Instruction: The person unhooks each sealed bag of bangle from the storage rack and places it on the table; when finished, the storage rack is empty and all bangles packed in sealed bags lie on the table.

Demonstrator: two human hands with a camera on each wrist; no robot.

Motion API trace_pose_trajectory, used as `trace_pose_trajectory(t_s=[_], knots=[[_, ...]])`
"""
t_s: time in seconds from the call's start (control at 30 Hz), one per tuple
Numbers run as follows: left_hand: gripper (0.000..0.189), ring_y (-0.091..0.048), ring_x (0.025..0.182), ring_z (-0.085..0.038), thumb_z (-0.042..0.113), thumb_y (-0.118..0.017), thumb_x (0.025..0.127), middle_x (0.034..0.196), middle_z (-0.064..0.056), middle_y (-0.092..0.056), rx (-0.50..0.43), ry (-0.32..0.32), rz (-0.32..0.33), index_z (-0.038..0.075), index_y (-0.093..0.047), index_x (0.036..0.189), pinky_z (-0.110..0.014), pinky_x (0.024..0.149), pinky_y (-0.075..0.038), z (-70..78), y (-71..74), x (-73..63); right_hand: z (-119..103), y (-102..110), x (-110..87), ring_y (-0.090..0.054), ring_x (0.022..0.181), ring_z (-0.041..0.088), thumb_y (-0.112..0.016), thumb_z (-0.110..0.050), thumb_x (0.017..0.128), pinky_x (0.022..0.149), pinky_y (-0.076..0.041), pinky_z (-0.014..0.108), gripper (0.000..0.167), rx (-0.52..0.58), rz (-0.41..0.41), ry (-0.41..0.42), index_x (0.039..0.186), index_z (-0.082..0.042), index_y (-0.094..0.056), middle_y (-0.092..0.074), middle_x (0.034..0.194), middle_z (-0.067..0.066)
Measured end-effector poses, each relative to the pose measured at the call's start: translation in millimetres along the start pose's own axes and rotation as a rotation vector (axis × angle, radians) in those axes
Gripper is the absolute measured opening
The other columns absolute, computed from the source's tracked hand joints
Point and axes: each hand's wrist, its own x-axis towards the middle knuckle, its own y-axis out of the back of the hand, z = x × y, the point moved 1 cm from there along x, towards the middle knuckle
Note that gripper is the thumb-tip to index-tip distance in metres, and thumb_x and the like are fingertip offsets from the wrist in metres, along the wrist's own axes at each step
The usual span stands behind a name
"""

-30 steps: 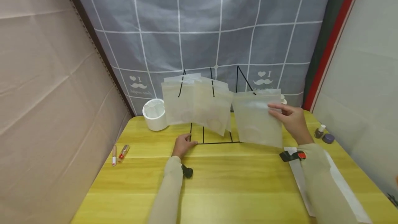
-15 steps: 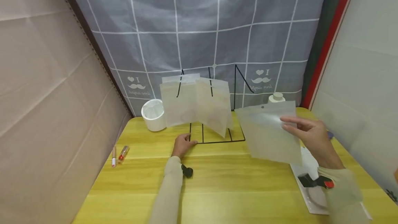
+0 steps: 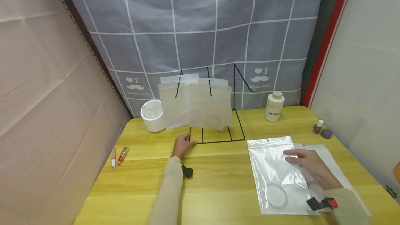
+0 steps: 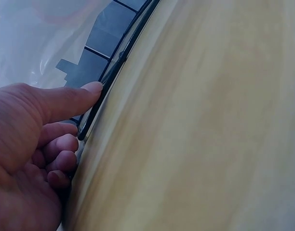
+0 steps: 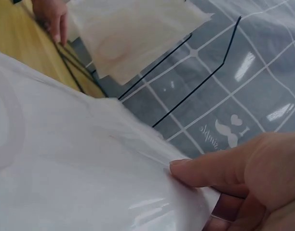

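My right hand (image 3: 312, 166) pinches the right edge of a glossy white zip bag (image 3: 270, 166), thumb on its front; a ring shape shows through near the bottom. At the table's back stands a black wire hook rack (image 3: 234, 89). My left hand (image 3: 182, 145) holds the front left corner of its base; in the left wrist view, the thumb (image 4: 73, 101) lies on the wire with the fingers curled below. Several translucent zip bags (image 3: 195, 103) hang from the left and middle hooks, while the right hook carries no bag.
Another flat white bag (image 3: 328, 162) lies partly under the right hand. A white cup-like holder (image 3: 153, 117) stands left of the rack, a white bottle (image 3: 274, 107) right of it. Small cosmetic tubes (image 3: 122, 155) lie at left; a nail polish bottle (image 3: 317, 127) and purple lid (image 3: 326, 133) sit right.
My right hand has drawn the zip bag off the right hook and brought it right and down toward the table front. The left hand has stayed at the rack's base.
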Motion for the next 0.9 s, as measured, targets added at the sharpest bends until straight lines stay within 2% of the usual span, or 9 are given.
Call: trace_pose_trajectory(t_s=[0.1,0.23,0.4,0.5,0.7,0.9], knots=[[0.059,-0.035,0.062,-0.016,0.018,-0.08,0.087,0.069,-0.002,-0.043,0.0,-0.004,0.003,-0.007,-0.058,0.136,-0.032,0.066,-0.038,-0.9,-0.5,2.6,11,-6,9.6,-0.041,0.135,0.05,-0.074,-0.031,0.092,0.104,-0.037,0.062,0.051,-0.028,0.003,0.032,0.132,0.0,-0.065,-0.051,0.143,0.029],[0.059,-0.036,0.062,-0.016,0.017,-0.081,0.086,0.069,-0.002,-0.043,0.003,0.002,0.005,-0.007,-0.06,0.135,-0.032,0.064,-0.037,-2.0,-1.0,2.8,19,-14,17.2,-0.046,0.129,0.052,-0.076,-0.019,0.089,0.102,-0.038,0.063,0.04,-0.108,0.043,0.086,0.123,0.001,-0.07,-0.057,0.136,0.03],[0.058,-0.042,0.068,-0.017,0.016,-0.081,0.086,0.076,-0.004,-0.048,-0.001,0.005,0.008,-0.007,-0.059,0.135,-0.033,0.068,-0.039,-1.4,-0.7,2.1,18,-19,21.1,-0.048,0.126,0.054,-0.076,-0.017,0.088,0.1,-0.039,0.065,0.035,-0.196,0.055,0.109,0.118,-0.001,-0.073,-0.058,0.133,0.031],[0.058,-0.043,0.071,-0.018,0.015,-0.08,0.086,0.079,-0.005,-0.05,-0.009,0.006,0.015,-0.007,-0.059,0.135,-0.034,0.07,-0.04,0.0,-0.4,2.0,14,-20,22.2,-0.046,0.127,0.055,-0.073,-0.02,0.09,0.101,-0.038,0.066,0.034,-0.22,0.048,0.088,0.119,-0.002,-0.073,-0.055,0.136,0.032],[0.057,-0.043,0.071,-0.018,0.015,-0.08,0.087,0.078,-0.005,-0.05,-0.008,0.012,0.012,-0.007,-0.06,0.135,-0.034,0.071,-0.04,1.2,-0.9,1.2,12,-22,21.1,-0.042,0.129,0.056,-0.074,-0.021,0.089,0.103,-0.035,0.067,0.035,-0.193,0.025,0.037,0.119,-0.003,-0.073,-0.051,0.139,0.034],[0.056,-0.045,0.073,-0.019,0.014,-0.08,0.087,0.08,-0.006,-0.051,-0.013,0.014,0.012,-0.008,-0.059,0.135,-0.035,0.073,-0.041,3.3,-0.3,-0.4,13,-20,24.9,-0.044,0.126,0.054,-0.076,-0.032,0.089,0.101,-0.035,0.067,0.041,-0.234,0.018,-0.028,0.121,-0.007,-0.072,-0.048,0.141,0.034]])
